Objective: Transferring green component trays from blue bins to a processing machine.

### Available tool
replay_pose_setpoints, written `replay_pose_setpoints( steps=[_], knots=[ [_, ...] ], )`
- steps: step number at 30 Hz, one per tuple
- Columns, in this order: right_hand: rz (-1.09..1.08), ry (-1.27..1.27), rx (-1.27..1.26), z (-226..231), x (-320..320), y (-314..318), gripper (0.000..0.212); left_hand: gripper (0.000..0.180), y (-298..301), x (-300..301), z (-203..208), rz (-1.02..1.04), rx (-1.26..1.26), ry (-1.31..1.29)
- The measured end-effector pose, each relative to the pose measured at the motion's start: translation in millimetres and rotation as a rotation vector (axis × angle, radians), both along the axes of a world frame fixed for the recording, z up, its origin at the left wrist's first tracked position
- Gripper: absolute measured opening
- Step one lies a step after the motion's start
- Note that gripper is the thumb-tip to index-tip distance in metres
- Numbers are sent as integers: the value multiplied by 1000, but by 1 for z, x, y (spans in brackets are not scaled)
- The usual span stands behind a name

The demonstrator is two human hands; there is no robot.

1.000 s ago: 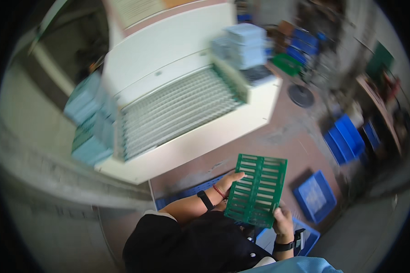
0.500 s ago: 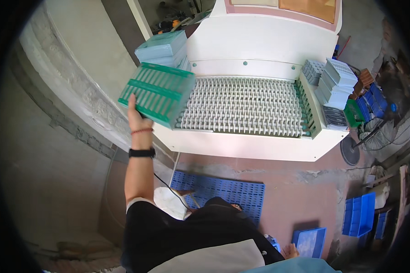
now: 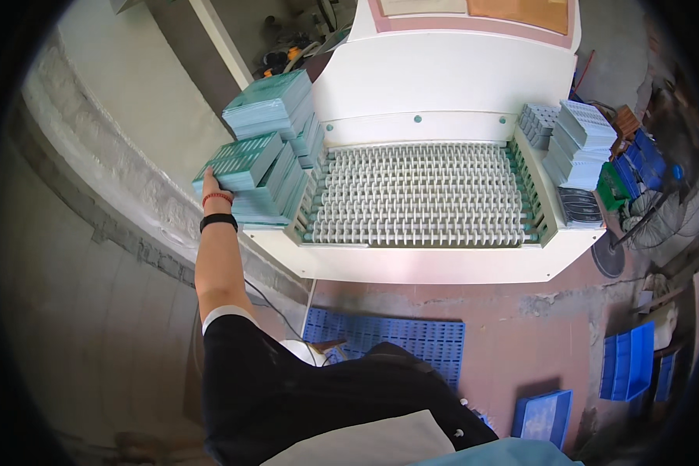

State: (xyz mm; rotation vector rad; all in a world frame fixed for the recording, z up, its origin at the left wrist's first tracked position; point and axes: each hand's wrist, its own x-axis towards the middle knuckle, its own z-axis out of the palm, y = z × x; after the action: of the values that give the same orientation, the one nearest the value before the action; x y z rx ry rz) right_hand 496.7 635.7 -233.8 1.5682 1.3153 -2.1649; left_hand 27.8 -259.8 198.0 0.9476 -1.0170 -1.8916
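Note:
My left hand (image 3: 216,188) reaches out to the left side of a white roller machine. It grips the near edge of a bundle of green-topped flat panels (image 3: 248,159), thumb over the top; the other fingers are largely hidden. This bundle sits slightly askew on a lower pile of similar pale-edged panels (image 3: 270,203). Just behind stands a taller stack of green panels (image 3: 268,101). To the right of them lies the machine's bed of white rollers (image 3: 423,194). My right hand is out of view.
Pale blue panel stacks (image 3: 579,147) and a dark stack (image 3: 579,206) stand on the machine's right ledge. A floor fan (image 3: 610,256) is beside it. Below lie a blue slatted mat (image 3: 388,342), a blue tray (image 3: 544,419) and blue bins (image 3: 629,361). A wall (image 3: 132,167) runs along the left.
My left hand has moved left and down with the green panel bundle, which was tilted over the rollers' left edge and now rests on the pile. My right hand has left the view.

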Motion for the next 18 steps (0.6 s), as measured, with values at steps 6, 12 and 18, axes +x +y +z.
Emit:
replay_pose_setpoints(
  steps=[6,12,18],
  knots=[
    [585,-134,443,-34,-14,-6,22,89,21,49,22,-424,-234,-681],
    [1089,-210,912,-97,6,-40,16,79,96,34,92,-808,-804,-1073],
    [692,-291,718,-184,108,-115,15,38,282,-10,-15,-1678,-1002,-434]
  ],
)
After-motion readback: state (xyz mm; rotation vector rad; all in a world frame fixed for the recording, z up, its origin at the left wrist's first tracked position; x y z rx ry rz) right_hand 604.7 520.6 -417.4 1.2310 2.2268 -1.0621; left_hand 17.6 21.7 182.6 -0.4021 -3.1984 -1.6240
